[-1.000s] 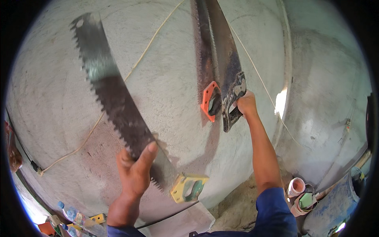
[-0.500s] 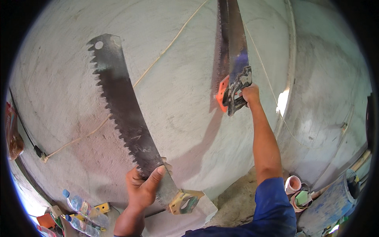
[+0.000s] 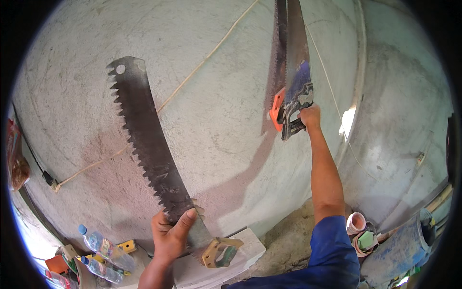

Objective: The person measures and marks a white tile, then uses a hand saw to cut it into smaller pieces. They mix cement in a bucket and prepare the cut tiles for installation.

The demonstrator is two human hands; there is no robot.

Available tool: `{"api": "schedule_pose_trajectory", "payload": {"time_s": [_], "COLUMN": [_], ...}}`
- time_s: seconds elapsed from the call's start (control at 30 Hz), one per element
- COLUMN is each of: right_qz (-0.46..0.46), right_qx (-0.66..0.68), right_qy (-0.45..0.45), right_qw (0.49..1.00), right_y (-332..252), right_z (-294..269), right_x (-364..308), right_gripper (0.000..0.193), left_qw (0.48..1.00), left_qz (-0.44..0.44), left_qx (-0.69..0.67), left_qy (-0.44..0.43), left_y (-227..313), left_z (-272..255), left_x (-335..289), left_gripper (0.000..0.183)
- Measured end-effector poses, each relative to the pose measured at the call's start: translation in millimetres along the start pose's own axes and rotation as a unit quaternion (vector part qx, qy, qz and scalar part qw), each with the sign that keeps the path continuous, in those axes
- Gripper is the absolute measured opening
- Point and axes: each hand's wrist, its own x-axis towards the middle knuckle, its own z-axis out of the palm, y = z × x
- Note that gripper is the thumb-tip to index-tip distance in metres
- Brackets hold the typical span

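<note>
My left hand point(image 3: 169, 236) is closed around the lower blade of a large coarse-toothed handsaw point(image 3: 147, 130). That saw points up and left, with its teeth along the left edge and a hole near the tip. Its tan handle sits below my fingers. Up at the wall, my right hand point(image 3: 311, 117) grips the black handle of a second handsaw point(image 3: 299, 48), whose blade has a purple-blue patch and runs up out of view. Just left of it, an orange-handled saw point(image 3: 277, 110) hangs upright close to the wall, partly covered by the black-handled one.
A pale cord point(image 3: 207, 57) crosses the rough plaster wall point(image 3: 226, 120). Plastic bottles point(image 3: 103, 246) and a yellow level point(image 3: 126, 246) lie at lower left. A light block point(image 3: 245, 248) sits below the left saw. Buckets point(image 3: 356, 222) and a blue-stained drum point(image 3: 402, 253) stand at lower right.
The tip of the saw in my left hand sits lower, and its handle shows more of its side. My right hand and the black-handled saw appear slightly farther right, as does the wall.
</note>
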Motion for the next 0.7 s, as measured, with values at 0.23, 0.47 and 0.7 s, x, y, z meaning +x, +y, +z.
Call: {"api": "schedule_pose_trajectory", "payload": {"time_s": [0.23, 0.47, 0.7], "right_qz": [-0.041, -0.114, -0.185], "right_qx": [-0.138, -0.217, -0.264], "right_qy": [0.076, 0.036, -0.113], "right_qw": [0.987, 0.969, 0.94], "right_y": [-14, -13, 69], "right_z": [-5, -13, 30], "right_x": [5, 29, 76], "right_gripper": [0.037, 0.026, 0.036], "left_qw": [1.0, 1.0, 0.996], "left_qz": [0.002, 0.011, -0.034], "left_qx": [-0.001, -0.008, 0.07], "left_qy": [0.022, 0.009, 0.032], "left_y": [10, -7, -18], "left_z": [30, 57, 50], "left_x": [6, 17, 12], "left_gripper": [0.019, 0.016, 0.016]}}
